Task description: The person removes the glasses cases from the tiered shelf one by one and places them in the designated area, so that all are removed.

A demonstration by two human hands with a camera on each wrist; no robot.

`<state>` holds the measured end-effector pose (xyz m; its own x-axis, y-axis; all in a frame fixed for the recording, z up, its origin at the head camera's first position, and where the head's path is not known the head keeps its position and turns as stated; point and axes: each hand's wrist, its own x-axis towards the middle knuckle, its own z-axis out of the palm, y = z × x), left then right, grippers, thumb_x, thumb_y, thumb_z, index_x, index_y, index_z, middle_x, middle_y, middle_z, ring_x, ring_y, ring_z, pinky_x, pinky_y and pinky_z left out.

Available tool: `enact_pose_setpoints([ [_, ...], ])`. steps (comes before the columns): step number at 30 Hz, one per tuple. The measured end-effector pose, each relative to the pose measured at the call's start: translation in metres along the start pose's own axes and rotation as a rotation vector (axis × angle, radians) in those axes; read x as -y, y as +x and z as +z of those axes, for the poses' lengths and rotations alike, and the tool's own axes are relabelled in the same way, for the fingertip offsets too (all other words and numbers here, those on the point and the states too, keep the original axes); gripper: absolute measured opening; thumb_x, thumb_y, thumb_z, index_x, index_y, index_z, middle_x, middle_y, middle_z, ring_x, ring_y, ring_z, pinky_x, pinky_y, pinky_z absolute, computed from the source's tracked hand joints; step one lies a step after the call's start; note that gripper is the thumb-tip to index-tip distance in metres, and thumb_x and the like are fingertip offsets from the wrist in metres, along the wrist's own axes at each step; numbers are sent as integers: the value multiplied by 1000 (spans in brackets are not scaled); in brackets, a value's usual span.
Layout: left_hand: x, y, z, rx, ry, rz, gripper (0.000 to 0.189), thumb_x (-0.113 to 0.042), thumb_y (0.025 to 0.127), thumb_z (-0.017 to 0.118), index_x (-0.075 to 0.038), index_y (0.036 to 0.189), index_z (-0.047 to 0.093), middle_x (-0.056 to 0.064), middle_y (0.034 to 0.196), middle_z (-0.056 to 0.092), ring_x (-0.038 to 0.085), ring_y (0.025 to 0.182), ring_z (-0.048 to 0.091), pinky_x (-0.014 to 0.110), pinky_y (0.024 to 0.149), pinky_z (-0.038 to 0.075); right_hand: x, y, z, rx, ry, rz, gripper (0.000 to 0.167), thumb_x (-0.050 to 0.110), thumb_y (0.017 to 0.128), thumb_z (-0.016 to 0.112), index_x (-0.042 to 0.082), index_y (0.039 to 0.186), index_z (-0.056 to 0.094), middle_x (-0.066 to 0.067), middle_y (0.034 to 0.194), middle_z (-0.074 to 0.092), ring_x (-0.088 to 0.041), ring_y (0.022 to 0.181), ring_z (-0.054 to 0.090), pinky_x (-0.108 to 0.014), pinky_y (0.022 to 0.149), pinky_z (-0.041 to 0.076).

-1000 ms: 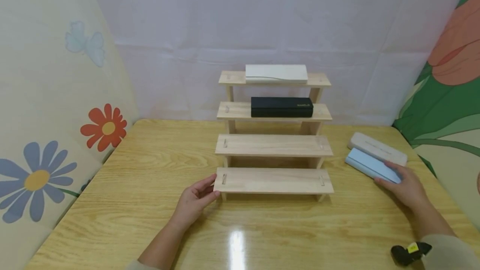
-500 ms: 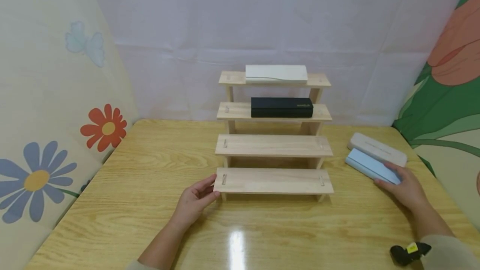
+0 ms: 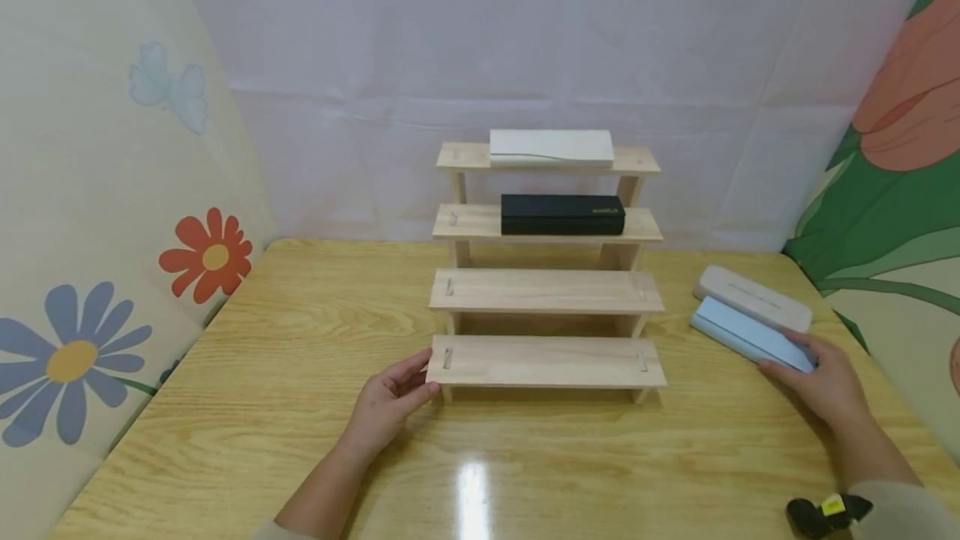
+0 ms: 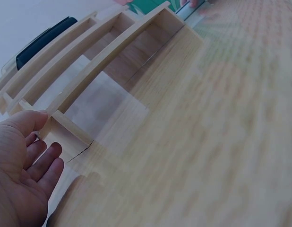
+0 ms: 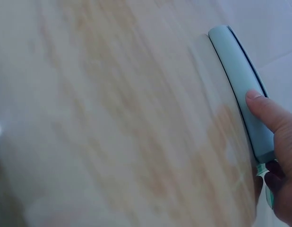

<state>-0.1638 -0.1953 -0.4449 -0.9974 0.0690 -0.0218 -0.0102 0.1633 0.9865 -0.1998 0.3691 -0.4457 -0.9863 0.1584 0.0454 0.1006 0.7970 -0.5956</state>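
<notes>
In the head view, a light blue glasses case [image 3: 750, 333] lies slantwise at the right of the table. My right hand [image 3: 828, 382] grips its near end, with the thumb along the front side, as the right wrist view also shows on the blue case [image 5: 243, 90]. A four-step wooden display stand [image 3: 547, 361] occupies the middle. My left hand [image 3: 390, 402] holds the left end of its lowest step between thumb and index finger; the other fingers [image 4: 44, 163] curl loosely beside it. A black glasses case [image 3: 562, 215] and a white glasses case [image 3: 551, 147] rest on the upper two steps.
Directly behind the blue case lies a pale grey case [image 3: 753, 298], close against it. The wood-grain table [image 3: 315, 298] ends at a white cloth backdrop [image 3: 360, 107]. Flower-printed panels flank both sides. A black strap piece [image 3: 825, 515] sits by the right sleeve.
My right hand has slid slightly to the right along the blue glasses case, toward its near end. The left hand, the stand and the cases on it stay in place.
</notes>
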Motion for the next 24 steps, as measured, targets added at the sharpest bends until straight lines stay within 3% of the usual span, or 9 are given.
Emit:
enact_pose_setpoints([
  [24, 1, 0, 0, -2, -15, -4, 52, -5, 90, 69, 4, 138, 51, 23, 139, 55, 4, 105, 63, 16, 87, 54, -5, 19, -2, 7, -9, 41, 85, 48, 94, 59, -12, 146, 30, -47, 143, 25, -63, 129, 25, -71, 105, 25],
])
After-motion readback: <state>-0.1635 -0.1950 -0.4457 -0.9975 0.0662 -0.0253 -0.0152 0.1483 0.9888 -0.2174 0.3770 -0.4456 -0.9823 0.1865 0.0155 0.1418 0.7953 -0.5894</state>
